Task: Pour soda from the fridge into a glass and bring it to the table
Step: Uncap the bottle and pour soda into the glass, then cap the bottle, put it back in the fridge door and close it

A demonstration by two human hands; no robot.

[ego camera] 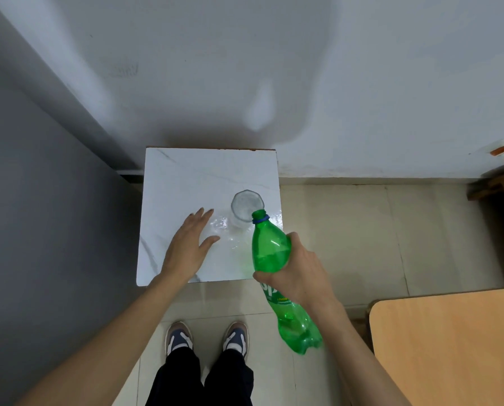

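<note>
A clear glass [246, 206] stands on a small white marble-patterned stand [180, 177]. My right hand [299, 271] grips a green soda bottle [269, 250] round its middle and holds it tilted. The uncapped mouth, with a blue ring below it, sits at the glass's rim. Liquid shows in the bottle's upper body. My left hand [189, 244] hovers or rests over the stand just left of the glass, with fingers straight and spread. It is not touching the glass.
A grey fridge side [40, 200] rises at the left. A white wall [303, 83] stands behind the stand. The corner of a wooden table [449, 347] is at lower right. My feet [206, 338] stand on the tiled floor [362, 230].
</note>
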